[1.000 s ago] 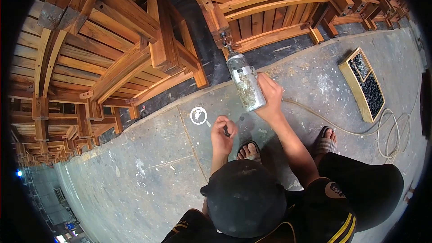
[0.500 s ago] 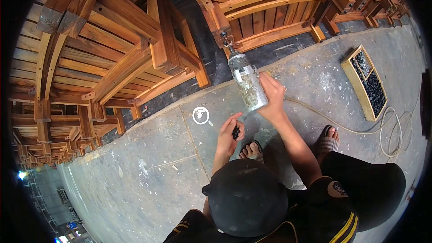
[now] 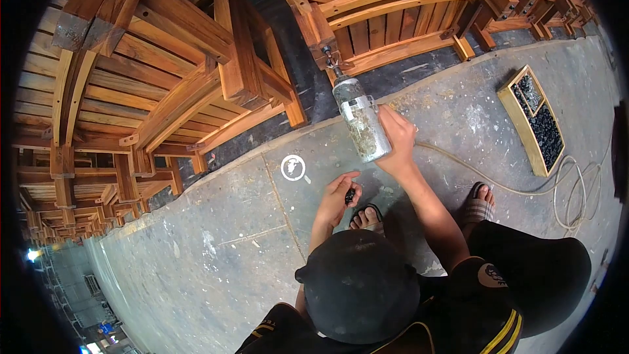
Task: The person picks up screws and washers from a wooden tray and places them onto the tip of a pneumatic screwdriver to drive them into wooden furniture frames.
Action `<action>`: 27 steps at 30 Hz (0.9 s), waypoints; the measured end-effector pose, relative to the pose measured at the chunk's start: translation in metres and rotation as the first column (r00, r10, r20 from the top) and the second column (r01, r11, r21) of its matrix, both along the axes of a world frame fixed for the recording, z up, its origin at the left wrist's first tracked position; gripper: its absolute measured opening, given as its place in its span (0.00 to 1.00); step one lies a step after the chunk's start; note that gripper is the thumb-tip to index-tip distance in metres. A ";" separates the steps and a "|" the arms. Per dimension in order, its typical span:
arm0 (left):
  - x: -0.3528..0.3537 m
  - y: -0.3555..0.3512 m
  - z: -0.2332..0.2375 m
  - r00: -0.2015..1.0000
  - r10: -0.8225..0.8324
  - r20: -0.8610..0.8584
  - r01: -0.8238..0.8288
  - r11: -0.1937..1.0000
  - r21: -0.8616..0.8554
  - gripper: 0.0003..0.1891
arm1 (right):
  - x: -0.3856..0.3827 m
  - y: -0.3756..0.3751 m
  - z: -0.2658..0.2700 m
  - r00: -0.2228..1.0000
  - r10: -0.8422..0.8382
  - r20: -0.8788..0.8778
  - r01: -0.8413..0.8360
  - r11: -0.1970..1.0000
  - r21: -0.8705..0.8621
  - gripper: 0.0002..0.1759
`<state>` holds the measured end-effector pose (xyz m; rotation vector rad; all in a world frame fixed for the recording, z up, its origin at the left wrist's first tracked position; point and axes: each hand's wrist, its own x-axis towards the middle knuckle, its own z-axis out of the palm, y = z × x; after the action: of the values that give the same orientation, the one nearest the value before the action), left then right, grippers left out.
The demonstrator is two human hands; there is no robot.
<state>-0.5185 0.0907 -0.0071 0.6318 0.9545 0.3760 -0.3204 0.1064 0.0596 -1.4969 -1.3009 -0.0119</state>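
My right hand (image 3: 396, 139) is wrapped around a silver air screwdriver (image 3: 362, 121), worn and scuffed. Its tip meets the end of a wooden leg (image 3: 319, 42) on a slatted wooden bench, where a dark metal fitting shows. Below and to the left of the tool, my left hand (image 3: 336, 198) is curled around a clump of small black fasteners (image 3: 350, 196). Their exact shape is too small to make out. The left thumb and forefinger point toward the tool's rear end, apart from it.
A wooden box (image 3: 522, 132) with a small compartment holds many black fasteners on the concrete floor (image 3: 223, 249). A pale hose (image 3: 481, 174) runs right from the tool and coils near the box. Slatted wooden furniture (image 3: 177, 85) lines the upper left. A white ring (image 3: 293, 168) marks the floor.
My left hand has shifted slightly right and down, its fingers closing more over the black fasteners. The screwdriver and my right hand have stayed nearly in place.
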 end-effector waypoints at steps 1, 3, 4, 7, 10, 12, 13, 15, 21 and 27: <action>0.001 0.000 0.001 0.999 -0.028 -0.024 0.028 0.999 0.024 0.15 | 0.000 0.000 0.000 1.000 0.001 0.000 -0.001 1.000 0.000 0.18; 0.001 0.000 0.000 0.997 -0.057 -0.048 0.059 0.997 0.048 0.14 | -0.001 0.001 -0.001 1.000 0.003 -0.016 -0.003 1.000 0.008 0.17; 0.000 0.000 -0.002 0.998 -0.063 0.000 0.063 0.997 0.039 0.13 | -0.001 0.001 0.000 1.000 0.002 -0.016 -0.002 1.000 0.008 0.17; 0.001 0.000 -0.008 0.998 -0.022 0.059 0.019 0.999 0.049 0.10 | 0.000 0.001 0.002 1.000 0.003 -0.016 -0.003 1.000 0.015 0.16; 0.001 0.001 -0.011 0.997 0.022 0.068 -0.027 0.996 0.082 0.08 | 0.000 0.000 -0.002 1.000 0.009 -0.026 -0.009 1.000 0.002 0.16; 0.000 0.001 -0.010 0.998 0.022 0.066 -0.028 0.995 0.098 0.07 | 0.000 0.000 -0.002 1.000 0.002 -0.021 -0.002 1.000 -0.019 0.16; -0.001 0.001 -0.008 0.999 0.001 0.046 -0.006 0.995 0.097 0.08 | 0.000 0.000 -0.002 1.000 0.002 -0.023 -0.003 1.000 -0.019 0.16; -0.002 0.001 -0.006 0.999 -0.020 0.026 0.017 0.995 0.096 0.09 | -0.001 0.001 -0.001 0.999 0.006 -0.033 -0.006 1.000 0.005 0.16; -0.004 -0.001 -0.007 0.982 -0.140 0.125 0.135 0.990 0.049 0.08 | 0.000 0.001 -0.005 1.000 0.005 -0.018 -0.005 1.000 0.008 0.15; -0.003 -0.004 -0.014 0.987 -0.128 0.097 0.122 0.990 0.066 0.05 | -0.002 0.002 0.000 1.000 -0.004 -0.028 0.005 1.000 0.027 0.16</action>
<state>-0.5210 0.0866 -0.0216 0.7172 0.8048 0.3225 -0.3220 0.1080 0.0592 -1.4722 -1.2706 -0.0116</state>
